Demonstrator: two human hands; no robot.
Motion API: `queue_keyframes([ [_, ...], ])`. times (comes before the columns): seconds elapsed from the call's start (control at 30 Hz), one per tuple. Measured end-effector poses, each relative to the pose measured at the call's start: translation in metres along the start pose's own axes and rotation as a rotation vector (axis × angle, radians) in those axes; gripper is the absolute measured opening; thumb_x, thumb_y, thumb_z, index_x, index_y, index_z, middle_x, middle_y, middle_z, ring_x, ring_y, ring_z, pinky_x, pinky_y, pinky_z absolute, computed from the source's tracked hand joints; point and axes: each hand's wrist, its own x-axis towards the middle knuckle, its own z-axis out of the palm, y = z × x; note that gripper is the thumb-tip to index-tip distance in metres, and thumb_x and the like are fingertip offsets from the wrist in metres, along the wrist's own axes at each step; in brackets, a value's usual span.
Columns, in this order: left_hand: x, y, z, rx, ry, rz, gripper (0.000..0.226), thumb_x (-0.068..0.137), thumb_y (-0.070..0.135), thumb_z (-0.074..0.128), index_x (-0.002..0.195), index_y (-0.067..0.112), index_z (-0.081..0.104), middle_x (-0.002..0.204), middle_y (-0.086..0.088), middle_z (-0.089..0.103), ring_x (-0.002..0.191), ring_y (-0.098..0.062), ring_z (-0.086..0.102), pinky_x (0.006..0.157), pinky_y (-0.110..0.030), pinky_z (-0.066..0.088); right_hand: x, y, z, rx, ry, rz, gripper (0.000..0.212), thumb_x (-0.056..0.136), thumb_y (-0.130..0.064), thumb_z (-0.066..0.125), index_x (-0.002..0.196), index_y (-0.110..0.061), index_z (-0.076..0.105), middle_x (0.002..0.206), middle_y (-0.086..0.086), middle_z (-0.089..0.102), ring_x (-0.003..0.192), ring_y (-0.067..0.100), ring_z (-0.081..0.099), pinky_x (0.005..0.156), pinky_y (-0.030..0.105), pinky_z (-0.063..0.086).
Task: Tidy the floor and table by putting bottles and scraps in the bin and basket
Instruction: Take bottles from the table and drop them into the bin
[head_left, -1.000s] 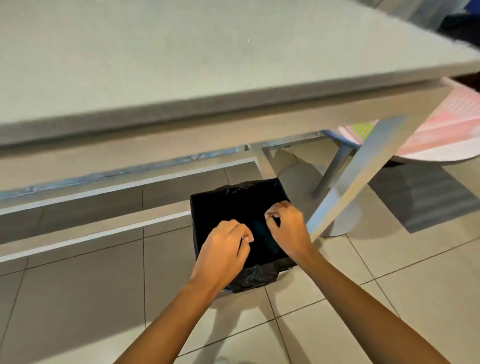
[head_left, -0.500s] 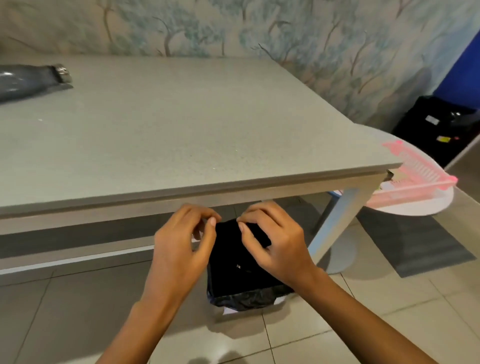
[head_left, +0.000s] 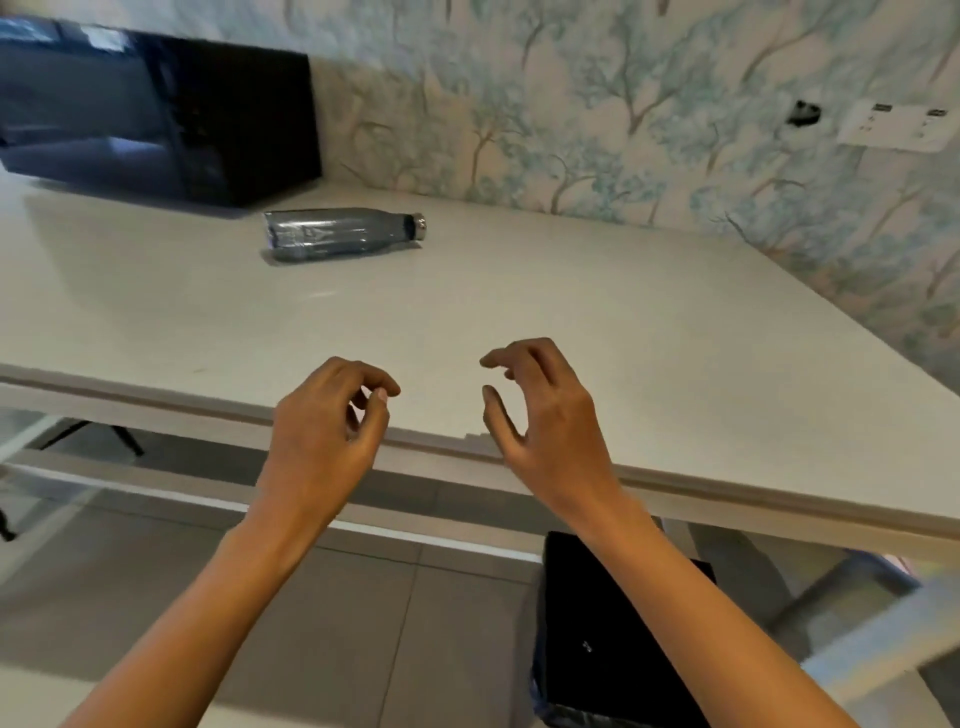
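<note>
A grey-blue bottle lies on its side on the pale table, its silver cap pointing right, near the back. My left hand hovers over the table's front edge with fingers curled loosely and nothing in it. My right hand is beside it, fingers spread and curved, also holding nothing. Both hands are well short of the bottle. The bin, lined with a black bag, stands on the floor under the table's front edge, partly hidden by my right forearm.
A black microwave sits at the table's back left against the tree-patterned wall. A white socket plate is on the wall at right. Grey floor tiles and white table legs show below.
The view has lifted from the bin up to the tabletop. Both hands rose from over the bin to above the table's front edge and moved apart, fingers opening.
</note>
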Motion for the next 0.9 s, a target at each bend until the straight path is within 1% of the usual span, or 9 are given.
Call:
queue_keyframes([
  [0.1, 0.022, -0.058, -0.023, 0.063, -0.072, -0.007, 0.012, 0.091, 0.012, 0.059, 0.097, 0.016, 0.068, 0.096, 0.007, 0.062, 0.072, -0.005, 0.056, 0.064, -0.007, 0.038, 0.032, -0.013, 0.042, -0.011, -0.01, 0.037, 0.028, 0.089, -0.016, 0.064, 0.116, -0.01, 0.06, 0.115, 0.006, 0.058, 0.098, 0.016, 0.06, 0.081, 0.019, 0.052],
  [0.2, 0.05, -0.116, -0.041, 0.062, -0.133, -0.048, 0.018, 0.093, 0.018, 0.056, 0.108, 0.02, 0.065, 0.106, 0.006, 0.065, 0.087, -0.008, 0.059, 0.07, -0.01, 0.042, 0.064, -0.023, 0.086, -0.047, -0.028, 0.061, 0.032, 0.089, -0.017, 0.063, 0.12, -0.012, 0.057, 0.118, 0.005, 0.056, 0.101, 0.017, 0.058, 0.08, 0.024, 0.054],
  [0.3, 0.082, -0.156, -0.048, 0.043, -0.142, -0.101, 0.022, 0.094, 0.025, 0.053, 0.115, 0.024, 0.062, 0.117, 0.006, 0.064, 0.101, -0.011, 0.06, 0.083, -0.027, 0.052, 0.095, -0.029, 0.123, -0.142, -0.059, 0.069, 0.039, 0.088, -0.015, 0.062, 0.126, -0.013, 0.052, 0.121, 0.006, 0.055, 0.105, 0.02, 0.057, 0.077, 0.029, 0.055],
  [0.4, 0.111, -0.186, -0.042, 0.047, -0.23, -0.172, 0.03, 0.095, 0.032, 0.051, 0.123, 0.026, 0.057, 0.131, 0.003, 0.058, 0.118, -0.017, 0.054, 0.1, -0.041, 0.047, 0.13, -0.031, 0.156, -0.232, -0.065, 0.097, 0.045, 0.087, -0.016, 0.062, 0.13, -0.014, 0.049, 0.122, 0.007, 0.054, 0.106, 0.022, 0.055, 0.073, 0.024, 0.047],
  [0.53, 0.123, -0.211, -0.021, -0.007, -0.364, -0.185, 0.038, 0.096, 0.033, 0.049, 0.132, 0.02, 0.052, 0.138, 0.0, 0.054, 0.122, -0.015, 0.052, 0.103, -0.029, 0.041, 0.179, -0.025, 0.197, -0.316, -0.11, 0.088, 0.055, 0.085, -0.018, 0.065, 0.136, -0.013, 0.044, 0.129, 0.011, 0.051, 0.11, 0.025, 0.051, 0.081, 0.029, 0.047],
  [0.63, 0.126, -0.224, -0.005, 0.166, -0.462, -0.133, 0.057, 0.098, 0.045, 0.039, 0.148, 0.02, 0.031, 0.157, 0.0, 0.029, 0.145, -0.016, 0.024, 0.119, -0.031, 0.016, 0.213, -0.011, 0.225, -0.387, -0.191, 0.062, 0.066, 0.083, -0.017, 0.065, 0.143, -0.013, 0.036, 0.136, 0.012, 0.046, 0.118, 0.027, 0.047, 0.087, 0.032, 0.049],
  [0.7, 0.129, -0.232, 0.004, 0.316, -0.511, -0.119, 0.071, 0.095, 0.059, 0.026, 0.153, 0.02, 0.013, 0.162, 0.002, 0.007, 0.15, -0.014, 0.002, 0.121, -0.033, 0.001, 0.237, 0.003, 0.241, -0.412, -0.228, 0.042, 0.07, 0.081, -0.015, 0.066, 0.143, -0.012, 0.034, 0.136, 0.012, 0.044, 0.119, 0.028, 0.045, 0.087, 0.034, 0.049],
  [0.8, 0.128, -0.238, 0.009, 0.418, -0.544, -0.091, 0.088, 0.083, 0.072, 0.002, 0.153, 0.019, -0.005, 0.161, 0.003, -0.01, 0.149, -0.012, -0.009, 0.119, -0.031, -0.007, 0.275, 0.02, 0.267, -0.383, -0.309, 0.017, 0.079, 0.078, -0.017, 0.071, 0.145, -0.011, 0.03, 0.139, 0.013, 0.041, 0.124, 0.029, 0.041, 0.097, 0.037, 0.046],
  [0.9, 0.125, -0.239, 0.009, 0.417, -0.514, -0.088, 0.094, 0.075, 0.075, -0.007, 0.152, 0.02, -0.01, 0.158, 0.006, -0.016, 0.143, -0.006, -0.017, 0.114, -0.027, -0.012, 0.315, 0.035, 0.296, -0.352, -0.463, 0.013, 0.096, 0.074, -0.023, 0.078, 0.15, -0.013, 0.019, 0.15, 0.015, 0.028, 0.137, 0.031, 0.029, 0.11, 0.043, 0.037],
])
